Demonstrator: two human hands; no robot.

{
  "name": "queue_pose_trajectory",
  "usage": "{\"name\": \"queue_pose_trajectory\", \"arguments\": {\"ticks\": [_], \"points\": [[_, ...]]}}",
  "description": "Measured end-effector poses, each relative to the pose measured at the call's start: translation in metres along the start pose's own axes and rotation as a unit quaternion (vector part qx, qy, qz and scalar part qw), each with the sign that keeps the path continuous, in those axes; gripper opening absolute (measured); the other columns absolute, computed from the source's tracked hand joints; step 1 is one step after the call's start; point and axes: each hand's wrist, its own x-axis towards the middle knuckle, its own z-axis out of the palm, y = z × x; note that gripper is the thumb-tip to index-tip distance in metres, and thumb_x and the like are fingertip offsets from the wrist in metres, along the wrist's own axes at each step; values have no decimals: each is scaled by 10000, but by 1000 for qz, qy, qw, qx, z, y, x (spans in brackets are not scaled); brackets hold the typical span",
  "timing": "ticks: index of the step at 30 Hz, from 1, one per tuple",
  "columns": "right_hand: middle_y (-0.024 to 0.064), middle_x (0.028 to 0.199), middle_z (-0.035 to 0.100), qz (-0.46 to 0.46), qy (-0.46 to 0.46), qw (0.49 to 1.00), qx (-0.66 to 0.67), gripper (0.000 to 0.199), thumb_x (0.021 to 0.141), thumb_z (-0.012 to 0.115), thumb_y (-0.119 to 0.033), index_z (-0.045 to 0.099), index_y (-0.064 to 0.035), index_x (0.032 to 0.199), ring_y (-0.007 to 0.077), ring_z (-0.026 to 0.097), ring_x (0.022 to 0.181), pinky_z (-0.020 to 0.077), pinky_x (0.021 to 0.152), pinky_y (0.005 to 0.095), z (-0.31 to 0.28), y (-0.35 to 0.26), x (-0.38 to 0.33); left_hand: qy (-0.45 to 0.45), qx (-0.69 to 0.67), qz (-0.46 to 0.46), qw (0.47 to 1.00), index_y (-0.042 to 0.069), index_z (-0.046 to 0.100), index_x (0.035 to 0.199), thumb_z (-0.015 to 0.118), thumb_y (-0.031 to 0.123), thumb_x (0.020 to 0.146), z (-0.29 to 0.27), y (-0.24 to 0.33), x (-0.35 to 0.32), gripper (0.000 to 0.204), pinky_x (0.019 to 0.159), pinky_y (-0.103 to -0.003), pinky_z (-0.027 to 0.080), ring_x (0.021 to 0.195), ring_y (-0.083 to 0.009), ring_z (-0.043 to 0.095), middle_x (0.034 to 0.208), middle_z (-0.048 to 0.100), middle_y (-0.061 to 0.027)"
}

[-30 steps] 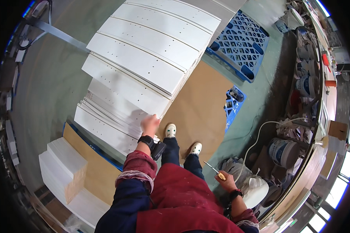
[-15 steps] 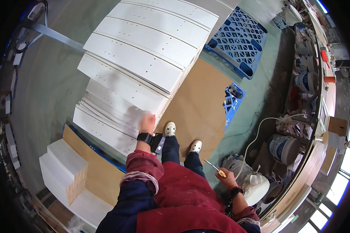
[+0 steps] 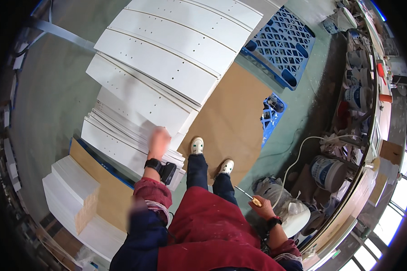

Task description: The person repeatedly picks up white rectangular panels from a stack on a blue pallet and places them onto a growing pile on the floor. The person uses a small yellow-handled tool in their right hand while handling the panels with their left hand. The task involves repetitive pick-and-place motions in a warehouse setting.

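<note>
My left hand is over the near end of a stack of white panels with rows of small holes. Motion smears its fingers, so whether it touches or grips a panel cannot be made out. Below it, a black watch and a small dark box sit on the wrist. Off to the right, my right hand is closed round the yellow-orange handle of a screwdriver. The metal shaft points up and left, toward my shoes, away from the panels.
Brown board covers the floor by my feet, with a blue plastic pallet beyond it. More white panels are stacked at lower left. Buckets and a white cable lie along the workbench at right.
My left hand has shifted left along the near edge of the panels, uncovering panel ends beside the wrist. My right hand keeps the screwdriver at nearly the same place.
</note>
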Motion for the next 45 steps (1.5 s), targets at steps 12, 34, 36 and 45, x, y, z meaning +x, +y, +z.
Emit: {"name": "queue_pose_trajectory", "arguments": {"ticks": [12, 34, 36, 45], "points": [[143, 1085, 495, -149, 3, 989, -12, 323, 708, 680, -162, 569, -67, 995, 271, 513, 986, 425, 796, 337, -23, -33, 19, -1, -67, 138, 988, -47, 495, 1089, 598, 118, 764, 21, 57, -40, 379, 796, -314, 444, 902, -210, 558, 1001, 569, -98], [178, 722, 587, -388, 56, 884, -255, 176, 738, 553, -211, 550, -70, 843, 342, 574, 664, 464, 567, 388, -153, -124, 4, -139, 393, -15, 909, -26, 498, 1110, 622, 54, 663, -13, 56, -415, 471, 834, -291, 412, 925, -166, 544, 987, 585, -94], [186, 739, 589, -237, 140, 945, -174, 164, 762, 550, -214, 548, -68, 838, 345, 577, 682, 461, 572, 393, -181, -103, 1, -161, 393, -45, 904, -26, 491, 1121, 624, 60, 670, -2, 58, -409, 479, 838, -293, 411, 930, -163, 542, 1003, 581, -93], [154, 708, 586, -258, 96, 959, 69, 186, 729, 606, -174, 543, -36, 836, 322, 566, 632, 453, 563, 354, -132, -7, -78, -242, 263, -115, 927, -31, 449, 1153, 567, 80, 714, 51, 48, -358, 468, 824, -309, 436, 941, -210, 551, 1043, 558, -120]]}}
